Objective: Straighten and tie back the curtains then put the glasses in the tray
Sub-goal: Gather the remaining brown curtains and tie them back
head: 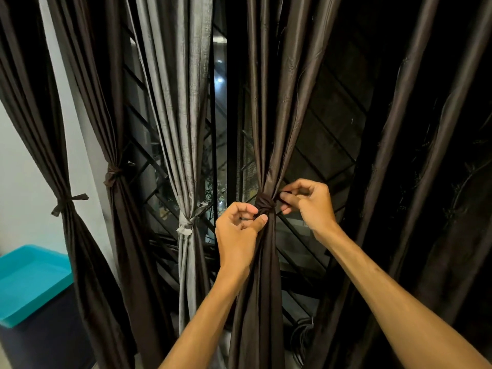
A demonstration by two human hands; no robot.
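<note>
A dark brown curtain (269, 123) hangs in the middle, gathered at a dark tie (264, 202) knotted round it. My left hand (238, 233) pinches the tie's end on the left of the knot. My right hand (310, 202) pinches the other end on the right. Further left hang three tied curtains: a grey one (181, 129) and two dark brown ones (106, 102) (34, 115). A turquoise tray (29, 283) sits at the lower left. No glasses are in view.
Behind the curtains is a window with a black diagonal grille (332, 145), dark outside. More dark curtain panels (426, 155) hang loose on the right. The tray rests on a dark surface (48, 339). Cables (300, 334) lie on the floor below the window.
</note>
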